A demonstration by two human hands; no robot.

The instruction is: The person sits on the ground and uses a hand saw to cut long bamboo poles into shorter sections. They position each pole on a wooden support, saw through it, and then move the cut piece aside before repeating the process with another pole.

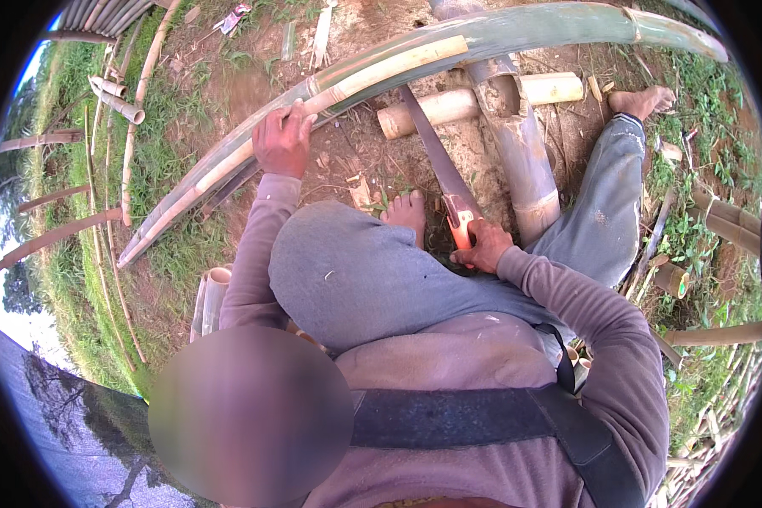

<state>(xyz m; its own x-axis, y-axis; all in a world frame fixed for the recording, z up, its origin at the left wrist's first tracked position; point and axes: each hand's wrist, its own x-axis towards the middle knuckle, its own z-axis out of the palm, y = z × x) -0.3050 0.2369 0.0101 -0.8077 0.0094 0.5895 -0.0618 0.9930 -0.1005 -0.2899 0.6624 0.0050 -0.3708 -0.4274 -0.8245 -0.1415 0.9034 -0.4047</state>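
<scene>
The long bamboo pole (415, 59) runs across the upper part of the view, green at its right end and shaved to pale yellow where it curves down to the left. The left hand (283, 140) is closed over the top of this pole near the stripped stretch, fingers curled round it and pressing it down.

Below the pole and to the right of that hand, the right hand (483, 247) is wrapped tight around the orange handle (460, 227) of a hand saw (436, 161). The saw's blade slants up from the handle to meet the underside of the pole, just right of the left hand, so the cut point lies between the two hands.

A thick grey bamboo post (521, 152) stands upright just right of the blade and crosses behind the pole. A short pale bamboo log (474, 100) lies on the bare earth beneath the pole, behind the blade.

The person sits under the pole with one bare foot (406, 212) beside the saw handle and the other foot (642, 102) stretched out past the post. Hollow bamboo offcuts (118, 97) lie in the grass left of the pole; whether anything is in them cannot be told.
</scene>
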